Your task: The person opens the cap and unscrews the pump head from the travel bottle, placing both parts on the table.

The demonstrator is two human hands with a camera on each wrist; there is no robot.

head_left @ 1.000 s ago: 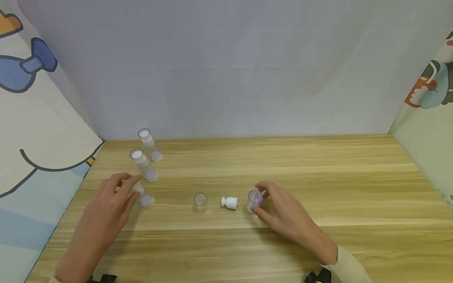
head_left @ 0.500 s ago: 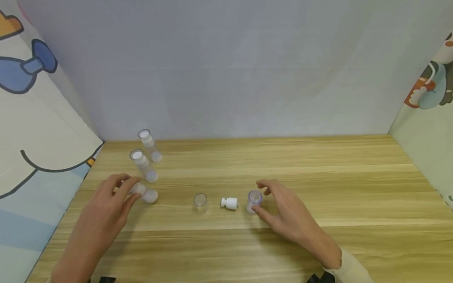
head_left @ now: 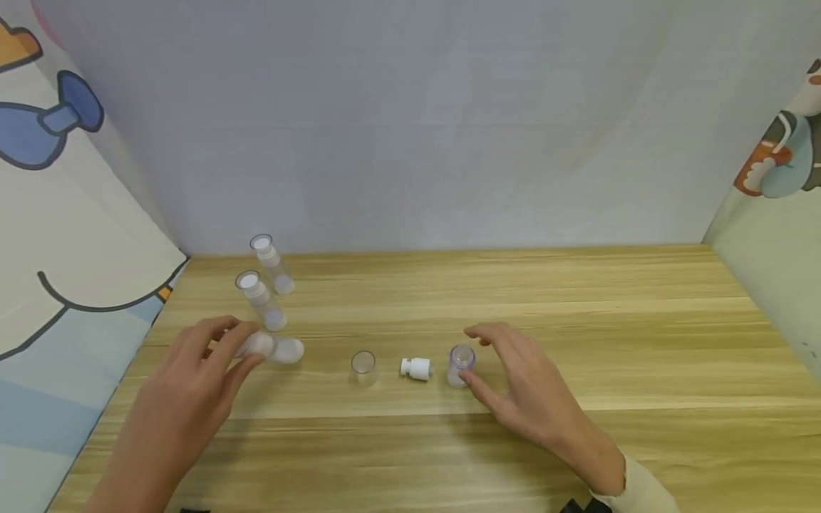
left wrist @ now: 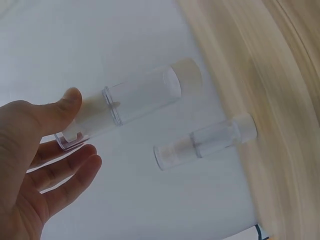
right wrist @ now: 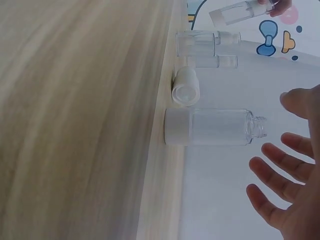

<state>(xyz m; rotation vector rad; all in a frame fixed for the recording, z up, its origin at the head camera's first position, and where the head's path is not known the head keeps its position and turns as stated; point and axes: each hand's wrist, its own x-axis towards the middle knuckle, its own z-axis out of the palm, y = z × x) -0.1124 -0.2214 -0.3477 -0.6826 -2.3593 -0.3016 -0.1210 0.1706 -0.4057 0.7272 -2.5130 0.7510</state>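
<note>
Pump [head_left: 417, 368] — with cap [head_left: 364, 369] near — lies between left hand [head_left: 200, 370] and bare-necked bottle [head_left: 457, 366].

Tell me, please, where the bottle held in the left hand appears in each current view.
Head: the held bottle is left of centre, tilted.
Left wrist: the held bottle slants across the upper middle.
Right wrist: the held bottle is at the top edge, right of centre.
Shared landmark: the left hand, gripping one end.

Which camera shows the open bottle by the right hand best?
Right wrist: the open bottle appears large, side-on, with neck and white base plain to see. The head view shows it small, from above, beside the right hand. Left wrist doesn't show it.
</note>
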